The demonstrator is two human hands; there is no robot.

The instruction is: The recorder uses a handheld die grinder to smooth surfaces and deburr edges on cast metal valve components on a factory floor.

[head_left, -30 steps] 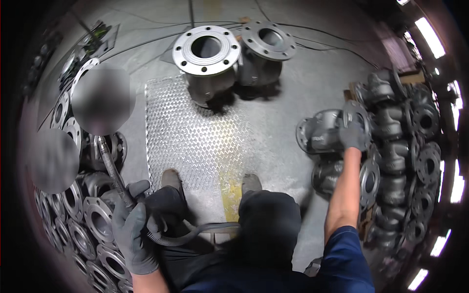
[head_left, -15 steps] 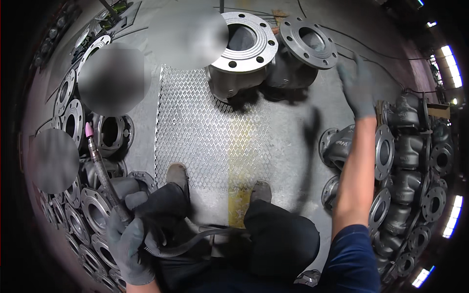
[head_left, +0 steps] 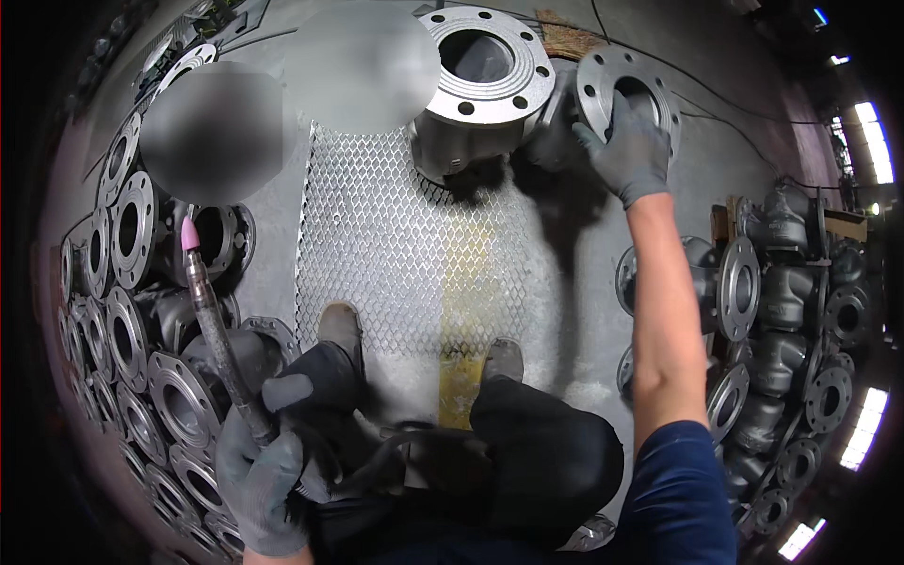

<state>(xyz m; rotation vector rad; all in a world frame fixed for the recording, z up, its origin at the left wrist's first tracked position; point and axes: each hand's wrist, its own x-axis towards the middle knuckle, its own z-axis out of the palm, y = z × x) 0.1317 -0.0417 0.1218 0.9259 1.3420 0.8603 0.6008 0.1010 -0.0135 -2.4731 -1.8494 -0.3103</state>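
Note:
In my gloved left hand (head_left: 259, 485), at lower left, is a pencil-shaped die grinder (head_left: 218, 344), its pink grinding stone (head_left: 190, 235) pointing up and away. My gloved right hand (head_left: 633, 155) is closed over the near rim of a grey flanged casting (head_left: 595, 80), fingers toward its bore and thumb apart at the left. That flange is tilted, and the casting's body is partly hidden behind its neighbour. To its left stands a second casting (head_left: 461, 146) with a bright, machined flange (head_left: 490, 111) facing up.
Expanded metal mesh (head_left: 367, 235) covers the floor before my boots (head_left: 339, 327). Rows of flanged castings line the left (head_left: 184, 400) and the right (head_left: 739, 287). A hose (head_left: 377, 461) crosses my lap. Cables run along the floor at far right. Round blurred patches hide parts of the left side.
My right hand has come left and inward from beside the right casting onto its flange, which now sits farther right and tilts differently. My left hand still holds the grinder.

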